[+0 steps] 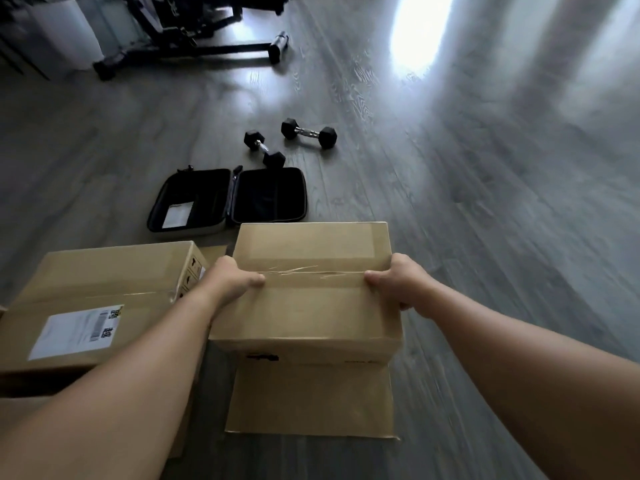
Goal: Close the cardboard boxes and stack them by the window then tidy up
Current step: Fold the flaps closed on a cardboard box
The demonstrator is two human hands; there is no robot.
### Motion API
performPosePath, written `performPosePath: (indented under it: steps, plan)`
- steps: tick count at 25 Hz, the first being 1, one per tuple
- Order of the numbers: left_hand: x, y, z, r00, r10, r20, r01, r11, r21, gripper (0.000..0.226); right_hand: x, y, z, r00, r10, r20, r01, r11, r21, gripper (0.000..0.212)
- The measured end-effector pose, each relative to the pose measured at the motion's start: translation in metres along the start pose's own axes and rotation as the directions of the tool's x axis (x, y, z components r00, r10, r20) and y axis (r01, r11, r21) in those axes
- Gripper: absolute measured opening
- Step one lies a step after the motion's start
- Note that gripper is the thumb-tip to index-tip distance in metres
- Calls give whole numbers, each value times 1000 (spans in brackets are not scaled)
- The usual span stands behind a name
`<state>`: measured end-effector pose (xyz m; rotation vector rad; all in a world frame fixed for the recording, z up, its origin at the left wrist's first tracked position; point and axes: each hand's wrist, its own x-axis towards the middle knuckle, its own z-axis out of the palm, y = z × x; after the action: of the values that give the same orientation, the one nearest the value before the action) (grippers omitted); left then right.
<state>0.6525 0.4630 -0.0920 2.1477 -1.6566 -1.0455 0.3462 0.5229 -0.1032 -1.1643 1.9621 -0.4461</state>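
Note:
A closed cardboard box with clear tape along its top seam is held in front of me. My left hand grips its left edge, thumb on top. My right hand grips its right edge the same way. Below it lies another piece of cardboard, a flap or a box top, on the floor. To the left sits a larger closed box with a white shipping label; my left forearm crosses over its near corner.
An open black case lies on the grey wood floor beyond the boxes. Two black hex dumbbells lie behind it. A black metal frame stands at the far left. Bright light falls on the floor at the far right.

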Motion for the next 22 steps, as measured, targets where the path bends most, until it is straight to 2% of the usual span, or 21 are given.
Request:
performPosePath:
  steps: [3,8,13,16,19,21,22]
  plan:
    - [-7,12,-9,999,40,-23,-41,998,-40,45,-5,-6,-13,1000,-15,-25,17,998,65,42]
    - [-16,53,-34,980,171,-104,-173,985,-13,51,-11,-19,-55,982,-110,-153,135,977,165,41]
    - [-34,82,-38,949,233,-212,-244,970,-24,55,-24,-19,-84,933,-228,-278,292,933,212,38]
    - [-40,90,-38,932,252,-261,-277,958,-67,72,-31,-18,-96,875,-321,-363,413,887,209,36]
    - [-42,96,-38,872,329,-363,-379,922,-75,86,-36,-17,-104,784,-418,-458,565,787,247,42]
    - [-42,96,-37,827,390,-405,-440,897,-34,94,-38,-15,-106,731,-436,-524,594,785,176,50]
    - [-41,94,-37,825,407,-392,-453,891,-30,95,-37,-12,-106,712,-432,-553,580,807,116,53]
